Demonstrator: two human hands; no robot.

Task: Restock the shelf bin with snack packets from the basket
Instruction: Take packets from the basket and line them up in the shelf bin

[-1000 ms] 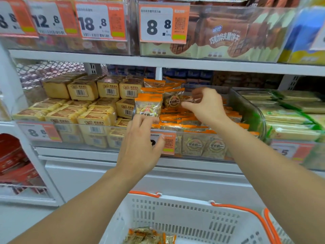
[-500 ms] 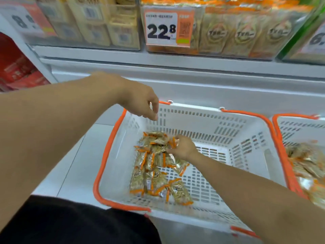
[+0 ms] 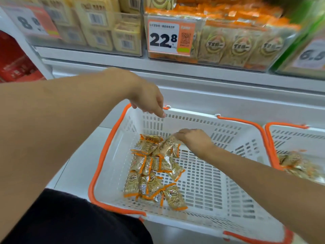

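A white basket (image 3: 219, 182) with orange handles stands on the floor below me. Several orange-edged snack packets (image 3: 153, 173) lie in a loose pile at its left side. My right hand (image 3: 193, 140) is down inside the basket and pinches the top packet (image 3: 167, 147) of the pile by its upper end. My left hand (image 3: 149, 101) hangs over the basket's far left rim, fingers loosely pointing down, holding nothing. Above, the clear shelf bin (image 3: 228, 44) with the 22.8 price tag (image 3: 170, 37) holds the same orange packets.
A second white basket (image 3: 299, 141) with more packets stands at the right. A bin of yellow boxed snacks (image 3: 98, 27) sits left of the target bin, a green-packet bin (image 3: 309, 50) to its right. Red packs (image 3: 15, 60) fill a lower shelf at left.
My view and both hands dropped from the shelf bin down to the basket. My right hand reached into the pile and has lifted one end of the top packet.
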